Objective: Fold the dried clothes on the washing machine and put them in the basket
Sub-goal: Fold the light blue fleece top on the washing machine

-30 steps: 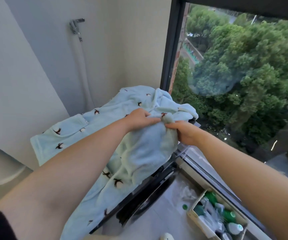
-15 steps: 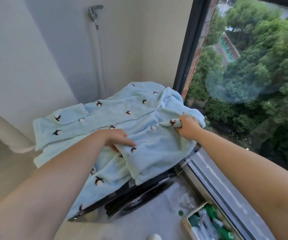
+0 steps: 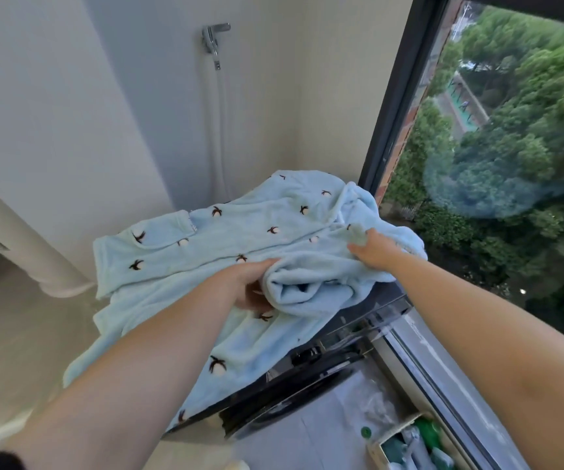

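A light blue fleece garment (image 3: 239, 228) with small dark and white motifs lies spread over the top of the dark washing machine (image 3: 348, 351), its lower part hanging down the front. My left hand (image 3: 250, 283) grips a bunched roll of the cloth near the middle. My right hand (image 3: 373, 247) pinches a fold of the same garment at its right edge, close to the window. No basket is in view.
A large window (image 3: 511, 164) with a dark frame runs along the right. A tap with a white hose (image 3: 217, 96) hangs on the back wall. A box of green bottles (image 3: 412, 446) sits on the floor at the lower right. A white pipe (image 3: 29, 252) slants at left.
My left hand has gathered a roll of cloth towards the middle. My right hand has shifted slightly on the right edge. The view has swung a little to the left.
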`<action>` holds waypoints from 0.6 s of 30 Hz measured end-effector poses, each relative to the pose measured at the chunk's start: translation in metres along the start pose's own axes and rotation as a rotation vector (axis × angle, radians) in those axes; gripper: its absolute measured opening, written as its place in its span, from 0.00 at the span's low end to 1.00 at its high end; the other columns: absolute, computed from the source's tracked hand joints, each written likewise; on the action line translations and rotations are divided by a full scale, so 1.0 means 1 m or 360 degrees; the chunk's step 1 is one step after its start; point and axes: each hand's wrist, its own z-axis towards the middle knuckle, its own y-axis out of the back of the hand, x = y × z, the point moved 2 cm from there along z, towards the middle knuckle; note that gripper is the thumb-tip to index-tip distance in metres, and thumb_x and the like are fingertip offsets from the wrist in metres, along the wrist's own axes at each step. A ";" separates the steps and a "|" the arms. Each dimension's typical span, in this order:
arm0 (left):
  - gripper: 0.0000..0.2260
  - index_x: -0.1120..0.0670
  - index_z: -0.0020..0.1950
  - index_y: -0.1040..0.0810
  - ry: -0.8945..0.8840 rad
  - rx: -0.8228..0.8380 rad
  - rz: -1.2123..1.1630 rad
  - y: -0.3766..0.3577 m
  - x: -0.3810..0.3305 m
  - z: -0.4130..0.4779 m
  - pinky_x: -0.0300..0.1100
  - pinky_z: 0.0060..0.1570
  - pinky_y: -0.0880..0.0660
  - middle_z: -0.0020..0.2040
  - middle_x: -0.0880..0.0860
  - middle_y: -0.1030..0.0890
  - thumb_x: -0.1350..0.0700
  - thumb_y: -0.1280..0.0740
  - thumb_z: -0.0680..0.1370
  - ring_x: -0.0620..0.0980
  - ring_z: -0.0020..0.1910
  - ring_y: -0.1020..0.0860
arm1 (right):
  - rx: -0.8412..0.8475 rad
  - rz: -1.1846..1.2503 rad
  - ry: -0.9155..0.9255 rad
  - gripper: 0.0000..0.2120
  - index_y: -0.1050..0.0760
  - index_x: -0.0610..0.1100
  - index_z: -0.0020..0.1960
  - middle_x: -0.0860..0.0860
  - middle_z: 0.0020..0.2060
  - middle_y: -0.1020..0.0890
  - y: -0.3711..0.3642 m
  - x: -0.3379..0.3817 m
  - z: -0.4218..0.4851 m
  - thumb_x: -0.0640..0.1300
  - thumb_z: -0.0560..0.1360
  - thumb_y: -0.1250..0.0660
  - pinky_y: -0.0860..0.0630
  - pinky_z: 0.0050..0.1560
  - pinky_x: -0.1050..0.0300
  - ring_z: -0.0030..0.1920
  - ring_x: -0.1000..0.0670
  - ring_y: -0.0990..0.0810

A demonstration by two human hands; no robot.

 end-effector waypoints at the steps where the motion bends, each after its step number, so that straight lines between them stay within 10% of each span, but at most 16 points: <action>1: 0.23 0.61 0.61 0.24 0.0071 0.0048 0.0055 -0.002 0.007 0.003 0.47 0.49 0.23 0.58 0.57 0.21 0.47 0.28 0.73 0.55 0.55 0.22 | -0.0068 -0.0020 0.0051 0.28 0.37 0.40 0.70 0.39 0.65 0.28 -0.005 0.000 -0.003 0.59 0.78 0.43 0.32 0.63 0.42 0.64 0.38 0.29; 7: 0.06 0.62 0.47 0.26 -0.0230 -0.0146 -0.0312 -0.014 -0.008 -0.007 0.43 0.52 0.27 0.45 0.58 0.23 0.59 0.37 0.78 0.54 0.43 0.24 | -0.0915 0.0505 0.0053 0.13 0.33 0.39 0.39 0.44 0.37 0.27 0.003 -0.017 -0.041 0.42 0.80 0.46 0.37 0.33 0.55 0.37 0.44 0.30; 10: 0.05 0.60 0.48 0.25 -0.0327 -0.0153 -0.0582 -0.019 -0.019 -0.020 0.40 0.51 0.25 0.43 0.57 0.22 0.59 0.36 0.78 0.52 0.42 0.23 | -0.0727 0.0024 0.0383 0.18 0.42 0.44 0.30 0.49 0.25 0.35 -0.015 -0.018 -0.069 0.41 0.79 0.46 0.43 0.27 0.57 0.27 0.47 0.36; 15: 0.05 0.60 0.49 0.24 -0.0398 -0.0124 -0.0567 -0.023 -0.019 -0.026 0.41 0.51 0.23 0.44 0.57 0.21 0.59 0.35 0.77 0.52 0.44 0.22 | -0.0658 -0.0854 0.2014 0.14 0.22 0.41 0.40 0.47 0.38 0.20 -0.068 -0.001 -0.113 0.40 0.70 0.46 0.22 0.37 0.53 0.38 0.46 0.22; 18: 0.05 0.60 0.49 0.24 -0.0405 -0.0114 -0.0562 -0.023 -0.017 -0.027 0.42 0.49 0.22 0.44 0.58 0.21 0.59 0.36 0.77 0.53 0.43 0.21 | -0.0645 -0.1217 0.2273 0.15 0.21 0.41 0.57 0.45 0.56 0.19 -0.075 0.011 -0.121 0.40 0.74 0.39 0.23 0.49 0.56 0.54 0.46 0.21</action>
